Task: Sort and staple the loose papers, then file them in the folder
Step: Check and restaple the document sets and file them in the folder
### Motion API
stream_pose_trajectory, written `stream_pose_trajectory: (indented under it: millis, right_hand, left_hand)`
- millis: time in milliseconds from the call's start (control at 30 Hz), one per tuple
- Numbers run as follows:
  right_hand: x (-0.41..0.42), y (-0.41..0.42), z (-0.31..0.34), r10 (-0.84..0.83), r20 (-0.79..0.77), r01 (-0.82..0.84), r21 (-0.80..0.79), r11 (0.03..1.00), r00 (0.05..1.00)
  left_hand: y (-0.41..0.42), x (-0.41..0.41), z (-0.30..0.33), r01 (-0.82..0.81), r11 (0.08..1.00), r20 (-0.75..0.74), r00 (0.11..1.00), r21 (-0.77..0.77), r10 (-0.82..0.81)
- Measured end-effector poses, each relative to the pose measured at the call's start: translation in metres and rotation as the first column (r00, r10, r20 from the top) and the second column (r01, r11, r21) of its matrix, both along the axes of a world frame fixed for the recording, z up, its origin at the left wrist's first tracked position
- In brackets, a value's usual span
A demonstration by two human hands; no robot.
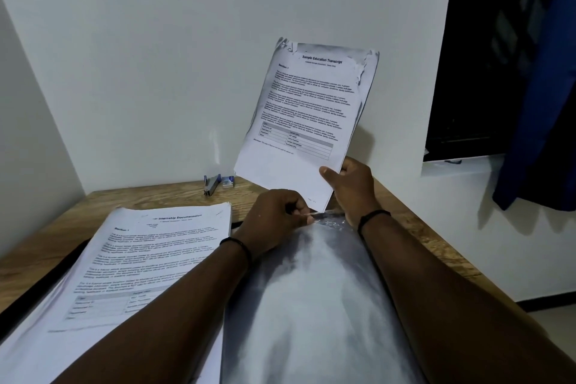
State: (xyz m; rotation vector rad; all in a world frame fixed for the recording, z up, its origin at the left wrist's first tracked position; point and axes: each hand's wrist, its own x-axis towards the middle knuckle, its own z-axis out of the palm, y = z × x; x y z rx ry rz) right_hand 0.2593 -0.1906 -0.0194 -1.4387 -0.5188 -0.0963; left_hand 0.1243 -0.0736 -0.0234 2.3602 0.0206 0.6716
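Observation:
My right hand (352,187) grips the lower right corner of a stapled set of papers (299,121) headed "Sample Education Transcript" and holds it upright above the table. Its lower corner points down at the top edge of a clear plastic folder sleeve (314,299) lying in front of me. My left hand (277,218) pinches that top edge of the sleeve. A stack of papers (146,262) headed "Internship Documentation" lies flat at the left. A blue stapler (212,184) stands at the back of the table.
A small box of staples (228,181) sits beside the stapler. The wooden table (417,227) meets white walls at the back and left. A dark strip (40,290) shows under the left stack. A blue cloth (539,103) hangs at the right by a dark window.

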Motion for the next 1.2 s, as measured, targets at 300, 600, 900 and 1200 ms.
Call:
stream_pose_trajectory:
  millis: [300, 600, 900, 1200]
  right_hand:
    - [-0.001, -0.003, 0.001, -0.055, 0.015, 0.055, 0.016, 0.998, 0.998]
    - [-0.003, -0.005, 0.004, -0.069, 0.013, 0.069, 0.004, 0.998, 0.998]
    - [-0.006, -0.008, 0.008, -0.111, 0.043, 0.110, 0.028, 0.994, 0.993]
    - [-0.003, -0.009, 0.007, -0.008, -0.001, 0.008, 0.038, 0.999, 1.000]
  left_hand:
    - [-0.005, 0.003, 0.000, -0.037, 0.995, 0.043, 0.999, 0.097, 0.033]
    - [-0.004, 0.000, -0.002, 0.016, 0.970, 0.131, 0.990, 0.244, -0.050]
    - [-0.008, -0.003, 0.005, -0.043, 0.966, 0.213, 0.977, 0.257, -0.013]
    - [-0.013, -0.005, 0.004, 0.088, 0.992, 0.080, 0.992, 0.088, -0.095]
